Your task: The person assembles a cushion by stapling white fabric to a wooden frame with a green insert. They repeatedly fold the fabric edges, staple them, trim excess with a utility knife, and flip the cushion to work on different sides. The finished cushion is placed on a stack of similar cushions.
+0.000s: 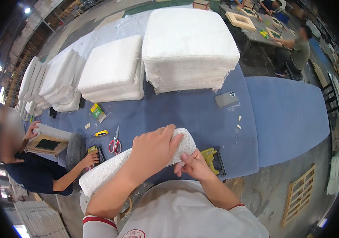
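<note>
A white fabric-covered seat cushion (106, 168) stands tilted in front of me, its narrow side facing up. My left hand (153, 144) is closed over its upper side, thumb and fingers near the far right corner. At that corner's underside, my right hand (195, 164) has its fingers curled and pinched against the cushion's edge; what lies between the fingertips is partly hidden. A yellow-green staple gun (213, 160) lies on the blue-covered table (185, 109) just right of my right hand. Red-handled scissors (115, 145) and a yellow screwdriver (100, 133) lie left of the cushion.
Stacked white cushions (189, 39) line the table's far side. A phone (226, 99) and a green-yellow box (97, 112) lie on the cover. At left a co-worker (30, 170) holds a framed cushion (48, 141) and another staple gun (94, 152). A wooden pallet (298, 194) stands at right.
</note>
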A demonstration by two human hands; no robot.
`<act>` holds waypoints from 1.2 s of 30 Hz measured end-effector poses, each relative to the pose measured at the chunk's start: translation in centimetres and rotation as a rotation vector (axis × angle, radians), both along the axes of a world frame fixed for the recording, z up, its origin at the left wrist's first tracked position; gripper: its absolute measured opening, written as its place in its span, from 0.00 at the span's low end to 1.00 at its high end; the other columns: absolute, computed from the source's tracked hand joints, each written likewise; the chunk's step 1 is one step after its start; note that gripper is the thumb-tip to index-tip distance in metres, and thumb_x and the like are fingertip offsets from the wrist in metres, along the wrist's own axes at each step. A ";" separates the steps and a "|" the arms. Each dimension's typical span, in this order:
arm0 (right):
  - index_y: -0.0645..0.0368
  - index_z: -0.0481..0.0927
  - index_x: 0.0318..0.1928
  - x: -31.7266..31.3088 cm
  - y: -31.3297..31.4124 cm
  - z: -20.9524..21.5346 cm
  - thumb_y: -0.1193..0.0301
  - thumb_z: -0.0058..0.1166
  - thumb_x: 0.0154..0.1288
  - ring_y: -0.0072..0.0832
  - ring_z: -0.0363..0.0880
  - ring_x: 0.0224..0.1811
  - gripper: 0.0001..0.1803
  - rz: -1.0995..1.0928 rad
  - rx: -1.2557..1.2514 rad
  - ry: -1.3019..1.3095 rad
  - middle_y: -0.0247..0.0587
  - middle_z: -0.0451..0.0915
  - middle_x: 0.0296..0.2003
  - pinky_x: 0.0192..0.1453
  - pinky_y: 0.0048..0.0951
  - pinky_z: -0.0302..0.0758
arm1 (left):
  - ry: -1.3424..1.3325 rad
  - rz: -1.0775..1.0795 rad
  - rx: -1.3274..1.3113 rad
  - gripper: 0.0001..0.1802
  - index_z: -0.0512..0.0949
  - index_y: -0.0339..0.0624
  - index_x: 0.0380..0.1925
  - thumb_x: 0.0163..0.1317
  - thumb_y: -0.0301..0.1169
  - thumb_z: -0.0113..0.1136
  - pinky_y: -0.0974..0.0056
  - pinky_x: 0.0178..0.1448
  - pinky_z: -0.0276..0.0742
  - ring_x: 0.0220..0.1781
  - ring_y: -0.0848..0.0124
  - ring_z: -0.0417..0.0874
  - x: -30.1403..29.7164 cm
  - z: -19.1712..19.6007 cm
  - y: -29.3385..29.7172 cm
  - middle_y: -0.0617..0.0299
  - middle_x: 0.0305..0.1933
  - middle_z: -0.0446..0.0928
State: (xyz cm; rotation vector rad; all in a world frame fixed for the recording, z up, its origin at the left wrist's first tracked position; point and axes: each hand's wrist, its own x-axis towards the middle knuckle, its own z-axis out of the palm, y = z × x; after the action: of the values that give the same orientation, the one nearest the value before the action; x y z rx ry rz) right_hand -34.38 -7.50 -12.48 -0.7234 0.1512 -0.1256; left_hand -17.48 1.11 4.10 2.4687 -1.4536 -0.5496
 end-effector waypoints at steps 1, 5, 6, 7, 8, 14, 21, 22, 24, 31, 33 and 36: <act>0.62 0.90 0.42 -0.2 -0.2 -0.5 0.58 0.54 0.94 0.34 0.90 0.37 0.24 0.024 -0.029 -0.050 0.49 0.94 0.40 0.38 0.31 0.76 | 0.013 -0.011 -0.018 0.24 0.85 0.37 0.62 0.81 0.45 0.66 0.44 0.50 0.88 0.51 0.45 0.95 -0.1 -0.2 0.2 0.48 0.50 0.93; 0.66 0.90 0.36 0.5 -1.5 -1.1 0.69 0.55 0.90 0.36 0.91 0.41 0.21 0.112 -0.167 -0.236 0.46 0.91 0.37 0.45 0.37 0.84 | -0.049 -0.088 -0.193 0.35 0.84 0.35 0.64 0.72 0.54 0.74 0.46 0.52 0.90 0.51 0.45 0.96 -0.1 -0.9 1.9 0.45 0.55 0.92; 0.67 0.89 0.35 0.5 -1.7 -0.9 0.71 0.54 0.89 0.36 0.92 0.42 0.21 0.133 -0.206 -0.279 0.46 0.91 0.37 0.48 0.39 0.86 | -0.037 -0.104 -0.184 0.38 0.83 0.34 0.65 0.69 0.55 0.76 0.47 0.50 0.90 0.51 0.46 0.96 0.0 -1.2 2.1 0.46 0.56 0.92; 0.70 0.90 0.43 0.6 -2.0 -1.1 0.75 0.54 0.88 0.38 0.93 0.46 0.15 0.156 -0.206 -0.305 0.46 0.91 0.41 0.56 0.43 0.89 | -0.036 -0.116 -0.182 0.41 0.83 0.33 0.67 0.66 0.56 0.78 0.47 0.48 0.91 0.51 0.47 0.96 0.2 -1.3 2.2 0.46 0.58 0.91; 0.70 0.90 0.46 0.4 -1.9 -1.1 0.76 0.54 0.87 0.38 0.93 0.47 0.13 0.141 -0.187 -0.280 0.45 0.91 0.43 0.56 0.43 0.89 | -0.036 -0.127 -0.179 0.44 0.82 0.33 0.68 0.63 0.57 0.80 0.48 0.46 0.92 0.50 0.49 0.97 0.4 -1.4 2.3 0.47 0.59 0.91; 0.65 0.90 0.58 -1.4 -0.4 -2.1 0.78 0.59 0.83 0.35 0.93 0.51 0.11 -0.058 -0.418 -0.126 0.42 0.92 0.53 0.61 0.42 0.89 | -0.037 -0.107 -0.213 0.45 0.81 0.33 0.66 0.57 0.52 0.85 0.48 0.57 0.89 0.56 0.48 0.94 -1.1 -1.9 2.6 0.48 0.59 0.90; 0.58 0.84 0.71 -7.2 -1.3 -10.0 0.74 0.72 0.73 0.41 0.90 0.58 0.27 -0.072 -0.771 0.741 0.50 0.90 0.63 0.65 0.38 0.85 | -0.159 -0.140 -0.189 0.44 0.80 0.31 0.64 0.55 0.48 0.86 0.50 0.61 0.85 0.59 0.54 0.91 -3.5 -2.8 3.2 0.50 0.59 0.88; 0.57 0.82 0.74 -8.6 -1.1 -11.8 0.74 0.73 0.72 0.43 0.89 0.62 0.31 -0.113 -0.839 0.895 0.52 0.88 0.65 0.66 0.39 0.85 | -0.162 -0.143 -0.185 0.44 0.80 0.30 0.64 0.56 0.48 0.86 0.50 0.60 0.85 0.58 0.54 0.91 -3.7 -2.7 3.3 0.51 0.58 0.88; 0.55 0.76 0.80 -13.4 0.3 -18.2 0.74 0.74 0.68 0.51 0.84 0.69 0.41 -0.281 -1.246 1.004 0.57 0.83 0.69 0.70 0.46 0.83 | -0.168 -0.148 -0.199 0.43 0.80 0.31 0.64 0.56 0.48 0.86 0.50 0.59 0.84 0.57 0.55 0.91 -3.9 -2.6 3.4 0.52 0.57 0.87; 0.53 0.67 0.80 -15.2 4.0 -22.2 0.75 0.72 0.64 0.64 0.83 0.66 0.45 -0.292 -1.609 1.108 0.65 0.85 0.62 0.70 0.61 0.81 | -0.254 -0.162 -0.326 0.41 0.79 0.43 0.70 0.59 0.46 0.84 0.48 0.58 0.83 0.55 0.54 0.90 -2.8 -2.4 2.7 0.56 0.56 0.85; 0.55 0.70 0.75 -13.8 2.3 -21.6 0.75 0.73 0.62 0.65 0.85 0.58 0.42 -0.357 -1.388 1.213 0.62 0.87 0.54 0.65 0.61 0.81 | -0.292 -0.182 -0.308 0.41 0.78 0.46 0.73 0.62 0.46 0.81 0.47 0.58 0.83 0.56 0.54 0.90 -2.0 -2.3 2.1 0.56 0.58 0.85; 0.57 0.73 0.70 -11.5 -0.9 -17.7 0.73 0.72 0.69 0.57 0.88 0.44 0.32 -0.470 -1.115 1.229 0.54 0.88 0.42 0.55 0.56 0.83 | -0.376 -0.205 -0.306 0.42 0.77 0.44 0.75 0.64 0.46 0.80 0.48 0.58 0.83 0.56 0.55 0.90 -0.3 -3.2 1.4 0.56 0.60 0.85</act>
State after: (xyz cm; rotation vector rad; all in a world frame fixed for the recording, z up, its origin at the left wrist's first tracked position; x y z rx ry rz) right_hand -45.86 -8.37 -30.21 -1.8001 1.5185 -0.1984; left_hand -17.82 2.55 0.87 2.2724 -1.7851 0.1139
